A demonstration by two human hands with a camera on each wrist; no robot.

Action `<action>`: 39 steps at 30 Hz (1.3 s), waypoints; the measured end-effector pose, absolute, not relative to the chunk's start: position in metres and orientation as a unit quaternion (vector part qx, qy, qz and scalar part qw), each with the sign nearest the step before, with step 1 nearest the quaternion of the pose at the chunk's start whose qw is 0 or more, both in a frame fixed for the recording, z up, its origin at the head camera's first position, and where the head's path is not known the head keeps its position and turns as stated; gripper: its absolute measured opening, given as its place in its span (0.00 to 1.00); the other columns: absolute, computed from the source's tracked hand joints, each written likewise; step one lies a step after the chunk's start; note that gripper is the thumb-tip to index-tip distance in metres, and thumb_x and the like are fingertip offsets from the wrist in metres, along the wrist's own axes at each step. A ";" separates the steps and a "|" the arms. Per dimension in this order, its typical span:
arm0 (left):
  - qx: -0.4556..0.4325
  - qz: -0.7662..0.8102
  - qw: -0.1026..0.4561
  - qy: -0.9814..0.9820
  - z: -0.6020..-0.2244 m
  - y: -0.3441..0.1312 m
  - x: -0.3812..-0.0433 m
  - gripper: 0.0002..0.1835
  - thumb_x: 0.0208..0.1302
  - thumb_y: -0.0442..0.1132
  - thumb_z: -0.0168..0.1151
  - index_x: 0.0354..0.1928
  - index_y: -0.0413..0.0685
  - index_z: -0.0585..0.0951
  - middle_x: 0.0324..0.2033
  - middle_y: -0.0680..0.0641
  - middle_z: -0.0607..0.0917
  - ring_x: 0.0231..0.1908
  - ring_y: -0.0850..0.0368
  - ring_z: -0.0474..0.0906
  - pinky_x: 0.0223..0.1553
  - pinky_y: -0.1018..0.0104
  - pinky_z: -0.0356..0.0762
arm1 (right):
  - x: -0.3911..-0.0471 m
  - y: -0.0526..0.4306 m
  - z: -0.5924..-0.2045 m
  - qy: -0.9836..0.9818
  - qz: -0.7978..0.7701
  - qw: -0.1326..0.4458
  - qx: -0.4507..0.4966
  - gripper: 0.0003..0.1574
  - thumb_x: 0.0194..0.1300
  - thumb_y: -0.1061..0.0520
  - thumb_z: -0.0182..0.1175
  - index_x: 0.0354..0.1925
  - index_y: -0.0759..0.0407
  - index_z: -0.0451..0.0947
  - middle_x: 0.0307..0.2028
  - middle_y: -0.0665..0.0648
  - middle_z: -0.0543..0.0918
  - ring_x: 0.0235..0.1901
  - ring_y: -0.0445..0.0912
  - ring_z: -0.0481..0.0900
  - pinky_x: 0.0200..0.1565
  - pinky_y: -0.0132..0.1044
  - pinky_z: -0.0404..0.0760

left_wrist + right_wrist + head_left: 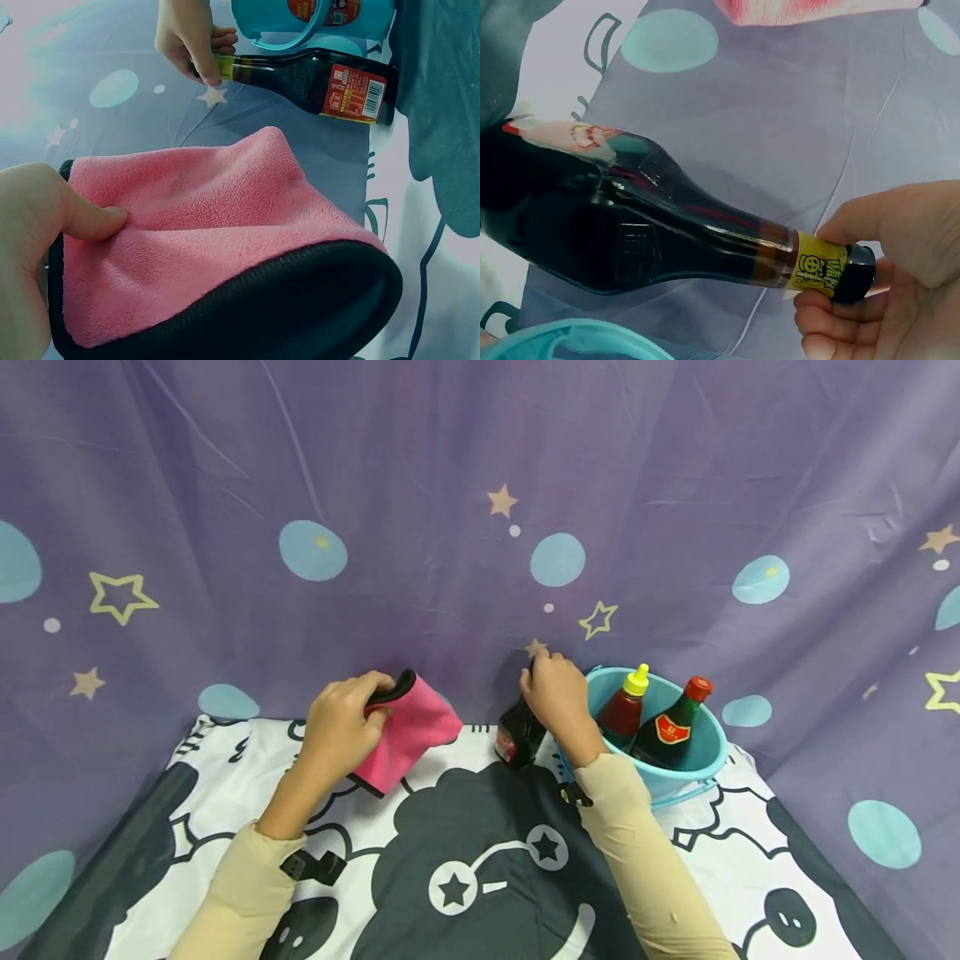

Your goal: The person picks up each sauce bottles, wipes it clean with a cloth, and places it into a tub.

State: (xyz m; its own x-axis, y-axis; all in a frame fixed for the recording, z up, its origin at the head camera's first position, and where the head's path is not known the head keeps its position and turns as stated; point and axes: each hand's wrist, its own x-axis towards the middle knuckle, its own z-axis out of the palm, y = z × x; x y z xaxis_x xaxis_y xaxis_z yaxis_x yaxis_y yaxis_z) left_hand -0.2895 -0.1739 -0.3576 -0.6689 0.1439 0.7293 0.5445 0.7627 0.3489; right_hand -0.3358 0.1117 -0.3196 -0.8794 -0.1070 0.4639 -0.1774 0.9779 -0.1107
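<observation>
A pink cloth with black edging (411, 727) hangs from my left hand (341, 727), pinched near its upper corner between thumb and fingers. The left wrist view shows the thumb pressed on the cloth's fuzzy pink face (187, 195). My right hand (558, 693) grips a dark sauce bottle (519, 732) by its neck, just left of the blue bucket. In the right wrist view the bottle's yellow neck band (817, 262) and black cap (855, 274) lie between thumb and fingers. A red label with a barcode (355, 91) faces the left wrist camera.
The light blue bucket (693, 781) stands at the right, by my right forearm. Inside are a red sauce bottle with a yellow nozzle (624, 710) and a dark bottle with a red cap (671, 727). A purple patterned curtain (435, 527) rises behind the sheep-print cloth (465, 827).
</observation>
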 end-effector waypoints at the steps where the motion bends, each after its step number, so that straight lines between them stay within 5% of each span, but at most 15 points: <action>1: -0.199 -0.281 0.358 -0.868 -0.357 -0.174 -0.290 0.15 0.52 0.26 0.68 0.44 0.42 0.84 0.36 0.41 0.90 0.38 0.41 0.85 0.48 0.46 0.78 | -0.335 0.112 -0.319 -0.963 0.069 0.244 0.088 0.19 0.72 0.54 0.60 0.48 0.70 0.80 0.31 0.66 0.82 0.30 0.59 0.83 0.34 0.51 0.84; 7: -0.198 -0.281 0.365 -0.865 -0.355 -0.173 -0.289 0.15 0.52 0.27 0.68 0.44 0.42 0.84 0.37 0.41 0.90 0.38 0.41 0.85 0.47 0.46 0.78 | -0.325 0.115 -0.314 -0.954 0.046 0.230 0.186 0.11 0.71 0.55 0.60 0.36 0.63 0.77 0.24 0.58 0.75 0.24 0.51 0.75 0.28 0.43 0.74; 14: -0.195 -0.282 0.372 -0.863 -0.358 -0.175 -0.286 0.15 0.51 0.27 0.70 0.43 0.42 0.84 0.35 0.41 0.90 0.36 0.42 0.84 0.46 0.47 0.78 | -0.317 0.120 -0.317 -0.940 0.090 0.171 0.279 0.15 0.72 0.54 0.60 0.50 0.62 0.80 0.36 0.57 0.83 0.31 0.48 0.78 0.36 0.43 0.79; 20: -0.191 -0.275 0.392 -0.857 -0.357 -0.174 -0.288 0.15 0.51 0.28 0.69 0.43 0.43 0.85 0.35 0.43 0.90 0.34 0.42 0.84 0.48 0.48 0.78 | -0.304 0.117 -0.310 -0.924 0.129 0.124 0.338 0.16 0.71 0.53 0.60 0.53 0.60 0.80 0.39 0.54 0.84 0.30 0.43 0.76 0.36 0.41 0.78; 39: -0.189 -0.264 0.408 -0.853 -0.364 -0.158 -0.290 0.15 0.50 0.27 0.66 0.43 0.44 0.85 0.35 0.45 0.90 0.32 0.44 0.83 0.46 0.50 0.78 | -0.273 0.104 -0.317 -0.871 0.181 0.169 0.425 0.15 0.69 0.56 0.62 0.52 0.57 0.80 0.38 0.50 0.83 0.33 0.40 0.76 0.35 0.33 0.78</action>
State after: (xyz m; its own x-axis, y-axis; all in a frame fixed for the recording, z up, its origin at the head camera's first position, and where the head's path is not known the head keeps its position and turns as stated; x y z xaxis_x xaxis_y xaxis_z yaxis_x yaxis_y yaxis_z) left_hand -0.2903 -0.1580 -0.3636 -0.5955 0.1075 0.7961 0.5382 0.7891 0.2960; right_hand -0.2725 0.1040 -0.3166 -0.5821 -0.6790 0.4474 -0.8009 0.5738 -0.1711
